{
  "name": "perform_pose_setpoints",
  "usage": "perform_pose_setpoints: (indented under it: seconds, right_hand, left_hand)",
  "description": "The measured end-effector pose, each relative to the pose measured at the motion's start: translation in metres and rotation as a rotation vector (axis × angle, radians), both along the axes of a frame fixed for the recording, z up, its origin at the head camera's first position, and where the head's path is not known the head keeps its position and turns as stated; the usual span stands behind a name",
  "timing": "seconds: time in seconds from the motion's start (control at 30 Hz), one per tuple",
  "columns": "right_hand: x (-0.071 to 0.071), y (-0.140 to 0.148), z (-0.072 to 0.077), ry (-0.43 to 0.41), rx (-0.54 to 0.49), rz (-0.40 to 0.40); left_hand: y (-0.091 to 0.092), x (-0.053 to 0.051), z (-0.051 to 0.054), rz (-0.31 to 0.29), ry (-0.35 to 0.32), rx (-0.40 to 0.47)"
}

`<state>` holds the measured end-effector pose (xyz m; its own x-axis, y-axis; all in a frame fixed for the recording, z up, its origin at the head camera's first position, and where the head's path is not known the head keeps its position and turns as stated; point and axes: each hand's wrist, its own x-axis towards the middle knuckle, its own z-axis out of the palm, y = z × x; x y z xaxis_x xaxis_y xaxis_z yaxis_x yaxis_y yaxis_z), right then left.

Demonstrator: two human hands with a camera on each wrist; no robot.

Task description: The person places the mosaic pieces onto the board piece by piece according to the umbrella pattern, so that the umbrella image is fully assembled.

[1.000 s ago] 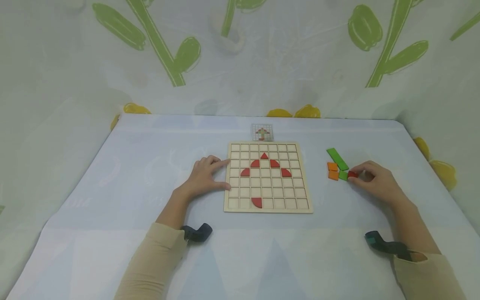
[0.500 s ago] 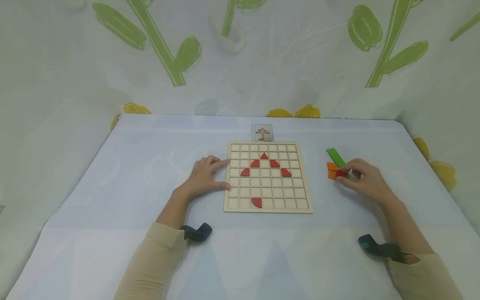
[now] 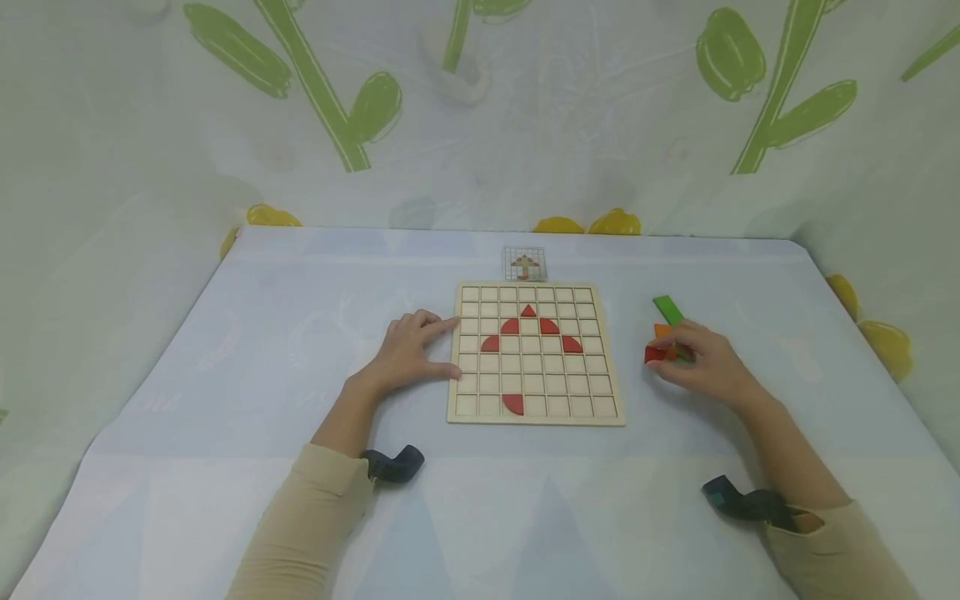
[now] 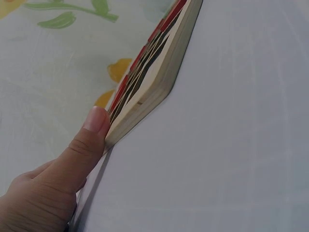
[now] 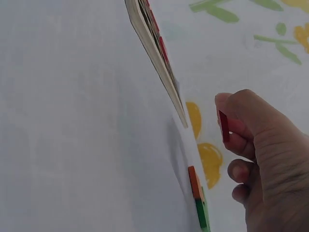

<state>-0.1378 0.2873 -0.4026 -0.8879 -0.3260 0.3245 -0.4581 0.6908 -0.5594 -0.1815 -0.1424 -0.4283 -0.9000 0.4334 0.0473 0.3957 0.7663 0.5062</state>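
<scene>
A square wooden grid board lies mid-table with several red pieces set in its cells. One red triangle sits near the top, and a red quarter-circle lies in the bottom row. My left hand touches the board's left edge with spread thumb and index finger. To the right, my right hand pinches a small red tile between thumb and fingers, raised off the table. Beneath and behind that hand are a long green strip and orange tiles, partly hidden.
A small pattern card with a coloured figure lies against the board's far edge. Dark wrist-worn camera mounts stick out from both cuffs. The white tabletop reaches back to a leaf-printed cloth.
My right hand has moved left with the red tile, passing over the green and orange tiles toward the board. My left hand stays at the board's edge.
</scene>
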Motion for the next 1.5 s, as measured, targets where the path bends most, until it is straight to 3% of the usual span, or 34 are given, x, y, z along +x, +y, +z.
perform_pose_setpoints:
  seconds: [0.17,0.4,0.7,0.87,1.03,1.5]
  right_hand:
    - [0.001,-0.01,0.0,-0.001,-0.049,0.058]
    - [-0.001,-0.025,0.0,0.095,-0.069,0.19]
    - [0.011,-0.053,0.029,0.085,-0.074,0.286]
    - [0.005,-0.059,0.015,0.133,-0.109,0.325]
    - [0.002,-0.059,-0.005,0.109,-0.114,0.297]
    - [0.002,-0.086,-0.012,0.165,-0.023,0.39]
  left_hand:
    - [0.0,0.001,0.002,0.004,-0.002,0.007]
    - [0.0,0.002,0.004,0.016,-0.023,0.001]
    - [0.0,0.001,0.004,0.002,-0.015,0.01]
    - [-0.001,0.0,0.003,0.0,0.0,0.011]
    - [0.001,0.001,0.003,0.007,-0.025,0.011]
    - [0.0,0.0,0.002,0.013,-0.022,0.001]
